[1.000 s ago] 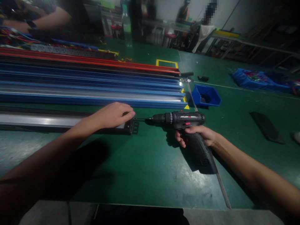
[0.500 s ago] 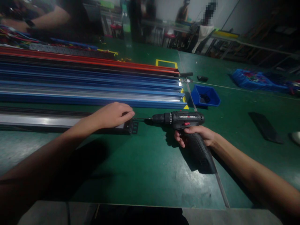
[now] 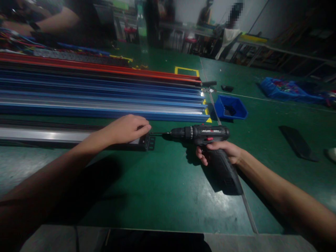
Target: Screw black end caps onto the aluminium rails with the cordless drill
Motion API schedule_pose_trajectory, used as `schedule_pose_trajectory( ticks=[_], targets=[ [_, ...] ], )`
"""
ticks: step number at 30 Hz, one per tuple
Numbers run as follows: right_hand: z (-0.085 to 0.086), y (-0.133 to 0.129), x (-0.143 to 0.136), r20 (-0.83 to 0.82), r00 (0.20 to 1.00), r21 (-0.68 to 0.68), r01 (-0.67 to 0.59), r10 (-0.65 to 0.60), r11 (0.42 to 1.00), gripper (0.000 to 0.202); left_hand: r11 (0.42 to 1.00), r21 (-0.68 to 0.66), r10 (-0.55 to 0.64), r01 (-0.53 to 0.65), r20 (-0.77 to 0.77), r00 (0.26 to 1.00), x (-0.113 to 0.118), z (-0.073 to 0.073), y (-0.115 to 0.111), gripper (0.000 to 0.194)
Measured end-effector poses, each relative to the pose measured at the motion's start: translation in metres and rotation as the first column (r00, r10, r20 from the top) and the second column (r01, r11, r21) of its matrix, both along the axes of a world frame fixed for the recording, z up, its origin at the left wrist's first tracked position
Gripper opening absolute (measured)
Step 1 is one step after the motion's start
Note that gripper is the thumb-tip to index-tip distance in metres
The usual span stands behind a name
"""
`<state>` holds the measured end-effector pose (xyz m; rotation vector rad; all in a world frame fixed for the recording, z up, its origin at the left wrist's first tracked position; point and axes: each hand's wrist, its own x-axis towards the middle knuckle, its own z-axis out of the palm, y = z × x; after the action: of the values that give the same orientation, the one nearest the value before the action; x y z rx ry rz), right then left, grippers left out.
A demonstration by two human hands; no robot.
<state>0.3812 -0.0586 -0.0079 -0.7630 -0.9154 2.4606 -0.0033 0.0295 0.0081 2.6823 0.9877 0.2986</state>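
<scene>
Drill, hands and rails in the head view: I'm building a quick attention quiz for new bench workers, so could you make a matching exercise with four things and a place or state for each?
Things
1. Drill
2. Left hand
3. Blue bin
4. Red rail

Places and states
A. Open-topped, with something dark inside
B. On the far side of the blue rails
C. Held in the right hand
D. Resting on the black bar, near its right end

Right pairs: 1-C, 2-D, 3-A, 4-B
</scene>
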Motion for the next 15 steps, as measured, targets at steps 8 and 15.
schedule_pose_trajectory(
  ticks=[8, 15],
  targets=[
    [0.0005, 0.0006, 0.0001, 0.016, 1.000, 0.006, 0.001, -0.001, 1.000, 0.032, 1.000, 0.003, -0.004, 0.004, -0.003, 1.000, -0.0009, -0.0019, 0.0004, 0.046],
    [-0.0002, -0.0001, 0.0001, 0.008, 1.000, 0.025, 0.008, -0.008, 1.000, 0.031, 1.000, 0.000, 0.000, 0.000, 0.002, 1.000, -0.0009, -0.0010, 0.0006, 0.043]
  ],
)
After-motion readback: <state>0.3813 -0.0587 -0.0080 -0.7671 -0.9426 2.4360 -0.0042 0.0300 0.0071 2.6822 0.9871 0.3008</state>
